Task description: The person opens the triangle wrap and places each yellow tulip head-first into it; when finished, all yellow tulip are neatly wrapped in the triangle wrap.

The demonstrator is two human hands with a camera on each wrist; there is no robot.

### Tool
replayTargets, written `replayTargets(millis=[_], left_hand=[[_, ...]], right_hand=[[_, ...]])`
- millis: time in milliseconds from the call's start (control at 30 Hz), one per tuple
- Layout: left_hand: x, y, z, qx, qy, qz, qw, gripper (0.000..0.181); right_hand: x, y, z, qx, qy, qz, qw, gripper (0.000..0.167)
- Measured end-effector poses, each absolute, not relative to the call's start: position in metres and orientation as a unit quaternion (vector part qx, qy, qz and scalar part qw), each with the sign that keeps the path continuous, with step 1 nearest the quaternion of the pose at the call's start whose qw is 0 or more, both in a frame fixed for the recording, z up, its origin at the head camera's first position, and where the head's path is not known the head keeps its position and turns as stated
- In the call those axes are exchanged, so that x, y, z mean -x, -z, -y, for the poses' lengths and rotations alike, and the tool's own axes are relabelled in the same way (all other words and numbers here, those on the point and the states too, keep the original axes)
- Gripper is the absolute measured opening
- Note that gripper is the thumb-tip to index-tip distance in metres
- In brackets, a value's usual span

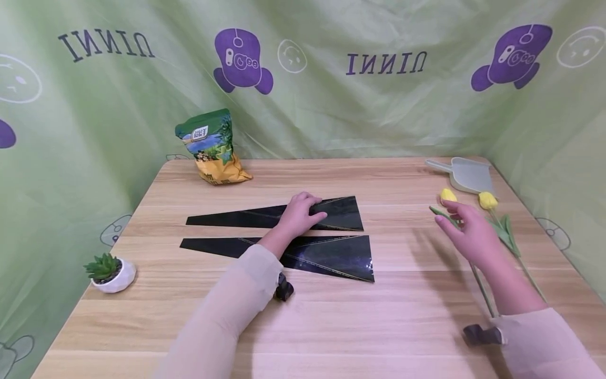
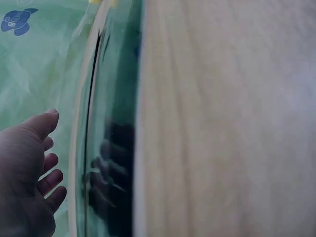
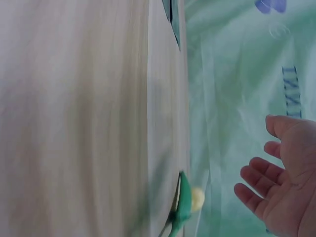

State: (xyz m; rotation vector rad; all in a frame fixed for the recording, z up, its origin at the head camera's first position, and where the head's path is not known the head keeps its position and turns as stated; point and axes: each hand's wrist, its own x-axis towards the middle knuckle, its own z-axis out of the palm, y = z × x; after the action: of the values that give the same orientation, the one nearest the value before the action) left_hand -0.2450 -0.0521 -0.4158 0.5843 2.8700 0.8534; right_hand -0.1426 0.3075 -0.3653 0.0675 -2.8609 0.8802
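Two glossy black tapered sheets with thin gold lines lie side by side on the table, the far sheet [image 1: 338, 211] and the near sheet [image 1: 336, 255]. My left hand [image 1: 299, 215] is over the far sheet with its fingers loosely bent, and in the left wrist view nothing shows in it. Whether it touches the sheet I cannot tell. On the right, my right hand [image 1: 471, 231] hovers above two artificial yellow tulips, the left tulip [image 1: 447, 196] and the right tulip [image 1: 487, 200]. Its relaxed fingers hold nothing, and it partly hides the left tulip's stem.
A green and yellow bag [image 1: 210, 150] stands at the back left. The small succulent in a white pot [image 1: 118, 278] sits near the left edge. A grey dustpan [image 1: 471, 175] lies at the back right corner. Green printed fabric [image 1: 331, 116] hangs behind the table.
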Motion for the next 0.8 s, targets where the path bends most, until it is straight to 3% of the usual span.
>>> replayTargets(millis=[167,467,800], left_hand=[[0.247,0.424,0.050,-0.192,-0.278,-0.939,0.058,0.050],[0.250,0.436,0.053,-0.190,-0.274,-0.942,0.035,0.045],[0.249,0.441,0.053,-0.185,-0.297,-0.936,0.033,0.041]], right_hand=[[0.129,0.371,-0.329,0.014,-0.314,0.948,0.048,0.058],[0.115,0.388,-0.359,0.029,-0.321,0.946,0.020,0.058],[0.105,0.401,-0.383,0.042,-0.273,0.958,-0.071,0.061]])
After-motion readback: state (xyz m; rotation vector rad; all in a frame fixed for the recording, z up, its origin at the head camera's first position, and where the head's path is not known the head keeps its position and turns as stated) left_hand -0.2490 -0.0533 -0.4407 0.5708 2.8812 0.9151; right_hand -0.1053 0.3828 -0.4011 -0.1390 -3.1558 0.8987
